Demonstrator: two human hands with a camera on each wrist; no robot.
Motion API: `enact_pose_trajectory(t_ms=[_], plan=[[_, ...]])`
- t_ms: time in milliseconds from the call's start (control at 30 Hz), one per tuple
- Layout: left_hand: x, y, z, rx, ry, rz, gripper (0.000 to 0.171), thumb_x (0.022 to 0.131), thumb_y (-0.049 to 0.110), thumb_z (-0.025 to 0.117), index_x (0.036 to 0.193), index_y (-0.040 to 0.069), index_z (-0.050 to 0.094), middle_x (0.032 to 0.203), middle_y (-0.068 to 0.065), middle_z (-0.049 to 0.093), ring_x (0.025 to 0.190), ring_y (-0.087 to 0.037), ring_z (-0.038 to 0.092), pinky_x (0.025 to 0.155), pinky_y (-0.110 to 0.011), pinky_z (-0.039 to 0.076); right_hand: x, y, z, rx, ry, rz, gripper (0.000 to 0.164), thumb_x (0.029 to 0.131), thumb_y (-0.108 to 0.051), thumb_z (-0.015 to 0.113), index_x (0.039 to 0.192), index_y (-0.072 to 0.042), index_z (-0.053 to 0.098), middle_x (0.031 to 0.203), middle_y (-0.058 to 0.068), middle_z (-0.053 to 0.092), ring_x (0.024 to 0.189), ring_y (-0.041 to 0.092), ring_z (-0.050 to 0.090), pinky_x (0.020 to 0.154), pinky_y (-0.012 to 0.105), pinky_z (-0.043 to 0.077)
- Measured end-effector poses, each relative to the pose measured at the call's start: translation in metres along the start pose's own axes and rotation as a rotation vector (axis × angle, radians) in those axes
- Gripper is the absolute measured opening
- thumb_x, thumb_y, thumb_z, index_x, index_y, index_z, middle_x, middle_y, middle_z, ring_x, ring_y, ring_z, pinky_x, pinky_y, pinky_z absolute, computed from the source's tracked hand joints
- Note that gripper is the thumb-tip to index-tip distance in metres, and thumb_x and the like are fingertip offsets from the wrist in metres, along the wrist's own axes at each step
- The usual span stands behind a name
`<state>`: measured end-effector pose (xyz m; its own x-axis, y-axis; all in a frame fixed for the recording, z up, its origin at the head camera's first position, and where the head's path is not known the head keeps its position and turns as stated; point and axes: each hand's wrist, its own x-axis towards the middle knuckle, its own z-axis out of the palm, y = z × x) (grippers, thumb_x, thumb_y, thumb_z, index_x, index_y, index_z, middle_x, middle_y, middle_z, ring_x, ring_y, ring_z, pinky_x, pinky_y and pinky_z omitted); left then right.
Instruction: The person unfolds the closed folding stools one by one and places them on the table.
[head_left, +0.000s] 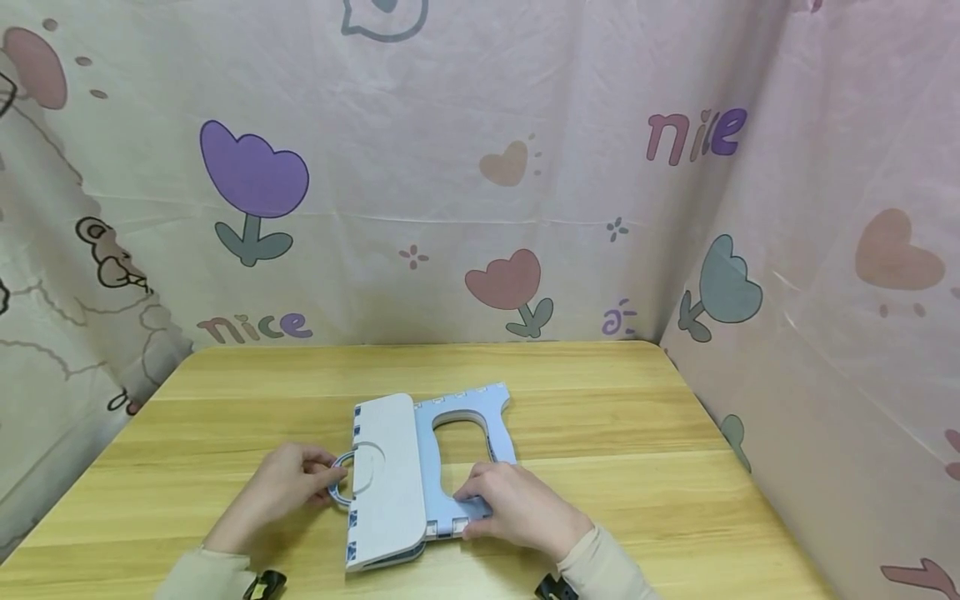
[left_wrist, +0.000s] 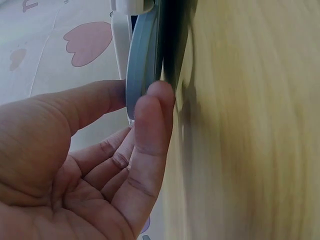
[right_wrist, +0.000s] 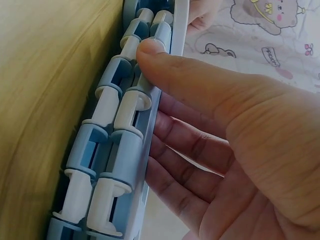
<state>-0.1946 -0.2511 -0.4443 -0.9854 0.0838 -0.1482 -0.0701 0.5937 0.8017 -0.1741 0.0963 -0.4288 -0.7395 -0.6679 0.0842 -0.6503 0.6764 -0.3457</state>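
A folding plastic stool (head_left: pixel 390 508) in white and light blue lies folded on the wooden table. Its white panel is on the left; a light-blue frame (head_left: pixel 430 450) with a large opening is on the right. At the panel's left edge, my left hand (head_left: pixel 288 475) pinches the rounded blue handle (left_wrist: pixel 140 60) between thumb and fingers. My right hand (head_left: pixel 517 507) grips the near right part of the frame. In the right wrist view its thumb presses the row of blue and white hinges (right_wrist: pixel 125 150), with the other fingers on the panel's opposite face.
The wooden table (head_left: pixel 622 433) extends around the stool on all sides. Behind it and at the right hangs a pale curtain (head_left: pixel 390 275) printed with flowers and lettering. Dark straps (head_left: pixel 557 587) show at both wrists, by the light sleeves.
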Motion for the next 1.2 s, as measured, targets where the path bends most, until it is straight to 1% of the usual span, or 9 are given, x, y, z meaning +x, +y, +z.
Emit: enact_pose_trajectory(t_ms=[267,533,667,800,867,933,1067,1200], plan=[[0.003,-0.002,0.001,-0.027,-0.005,-0.011,0.015,0.099,0.008,0.074,0.107,-0.005,0.073,0.082,-0.007,0.075,0.069,-0.019,0.072,0.063,-0.03,0.066,0.001,0.0,-0.001,-0.01,0.011,-0.018,0.039,0.083,-0.031,0.093,0.118,-0.016,0.083,0.106,-0.008,0.077,0.089,-0.005,0.063,0.076,0.011,0.054],[0.006,-0.009,0.0,-0.034,-0.028,0.007,0.014,0.102,0.01,0.069,0.104,-0.004,0.071,0.081,-0.007,0.074,0.069,-0.02,0.071,0.062,-0.029,0.065,0.002,-0.001,0.0,-0.038,0.002,-0.031,0.04,0.084,-0.033,0.092,0.12,-0.016,0.083,0.107,-0.007,0.077,0.089,-0.005,0.063,0.076,0.01,0.054],[0.006,-0.014,-0.001,-0.062,-0.066,0.034,0.017,0.105,0.011,0.066,0.105,-0.006,0.068,0.083,-0.008,0.075,0.071,-0.02,0.072,0.063,-0.029,0.065,0.003,-0.002,0.002,-0.052,-0.009,-0.026,0.041,0.085,-0.034,0.091,0.121,-0.017,0.083,0.107,-0.008,0.077,0.09,-0.005,0.064,0.077,0.01,0.054],[0.007,-0.017,-0.002,-0.139,-0.127,0.075,0.02,0.107,0.009,0.06,0.107,-0.011,0.062,0.088,-0.012,0.077,0.076,-0.022,0.075,0.067,-0.032,0.068,0.002,-0.003,0.003,-0.057,-0.012,-0.022,0.042,0.085,-0.036,0.091,0.122,-0.017,0.082,0.107,-0.008,0.077,0.089,-0.006,0.062,0.075,0.009,0.053],[0.008,-0.017,-0.002,-0.169,-0.148,0.08,0.021,0.109,0.009,0.056,0.109,-0.012,0.059,0.091,-0.013,0.078,0.078,-0.023,0.076,0.069,-0.033,0.068,0.001,-0.004,0.003,-0.053,-0.013,-0.02,0.043,0.085,-0.036,0.091,0.122,-0.017,0.082,0.107,-0.008,0.076,0.087,-0.006,0.061,0.073,0.009,0.052],[0.008,-0.017,-0.002,-0.187,-0.152,0.074,0.022,0.111,0.01,0.051,0.11,-0.011,0.057,0.093,-0.014,0.078,0.08,-0.024,0.077,0.07,-0.034,0.069,0.001,-0.005,0.003,-0.054,-0.011,-0.021,0.044,0.085,-0.036,0.091,0.123,-0.017,0.082,0.106,-0.008,0.076,0.085,-0.006,0.059,0.072,0.009,0.051],[0.006,-0.013,-0.001,-0.232,-0.133,0.027,0.022,0.114,0.012,0.045,0.114,-0.009,0.052,0.097,-0.015,0.075,0.081,-0.024,0.075,0.073,-0.035,0.069,0.001,-0.005,0.003,-0.068,0.007,-0.037,0.044,0.086,-0.037,0.09,0.125,-0.018,0.081,0.104,-0.009,0.075,0.082,-0.008,0.055,0.07,0.006,0.048],[0.005,-0.008,-0.001,-0.302,-0.118,-0.015,0.018,0.115,0.012,0.041,0.118,-0.006,0.045,0.1,-0.017,0.068,0.082,-0.024,0.072,0.075,-0.035,0.069,0.001,-0.006,0.003,-0.085,0.036,-0.07,0.044,0.086,-0.039,0.09,0.124,-0.018,0.081,0.101,-0.011,0.073,0.078,-0.008,0.051,0.066,0.005,0.044]])
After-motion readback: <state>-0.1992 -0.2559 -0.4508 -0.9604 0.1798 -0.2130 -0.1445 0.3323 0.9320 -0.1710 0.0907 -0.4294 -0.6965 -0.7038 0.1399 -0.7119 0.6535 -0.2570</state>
